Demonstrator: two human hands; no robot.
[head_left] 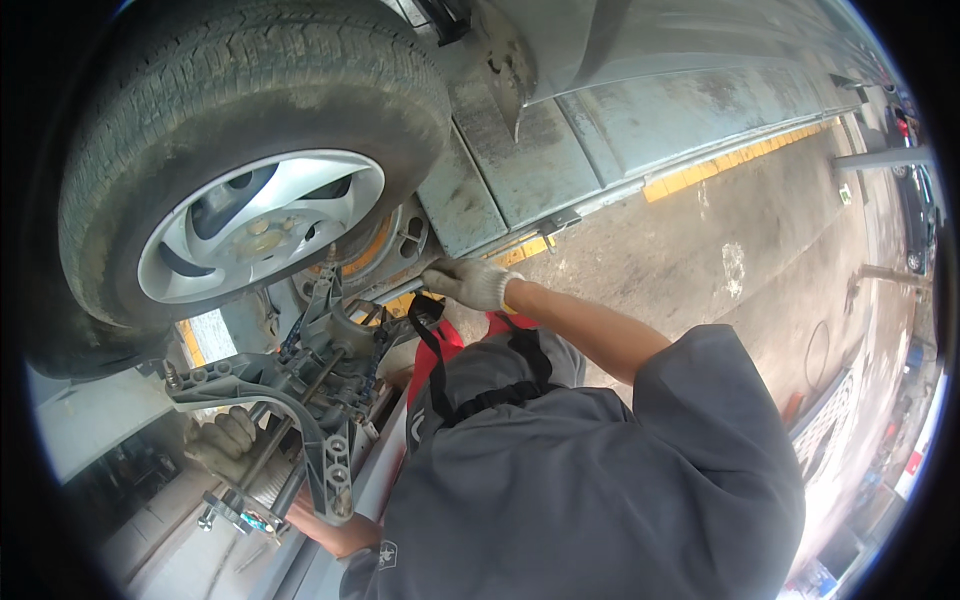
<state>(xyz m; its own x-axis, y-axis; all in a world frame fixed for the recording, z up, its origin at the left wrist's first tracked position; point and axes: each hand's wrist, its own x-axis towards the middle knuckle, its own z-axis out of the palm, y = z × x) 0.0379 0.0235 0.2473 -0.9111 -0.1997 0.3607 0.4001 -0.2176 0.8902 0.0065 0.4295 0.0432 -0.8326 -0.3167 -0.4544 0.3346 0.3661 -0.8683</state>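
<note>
**Grey metal clamp (315, 385) lies aslant below a car tyre (250, 100)**

The tyre, round a silver rim (178, 225), fills the upper left of the frame and bounds the clamp from above. A dark grey shirt (570, 490) takes up the lower centre, and concrete floor (650, 270) spreads across the right. A grey-green platform (540, 170) edged with yellow strips (740, 160) crosses the upper centre.

The clamp sits at lower left of centre, its long axis running diagonally from lower left to upper right. Its upper arms point up toward the wheel, while one curved arm bends down toward the bottom edge.

The hands are well apart. At lower left, the gloved left hand (225, 440) is curled behind the clamp's rods (270, 450), which partly hide it; I cannot tell whether it grips them. Near the centre, the gloved right hand (470, 283) has its fingertips by a slim silver bar (400, 290); a hold cannot be made out.
</note>
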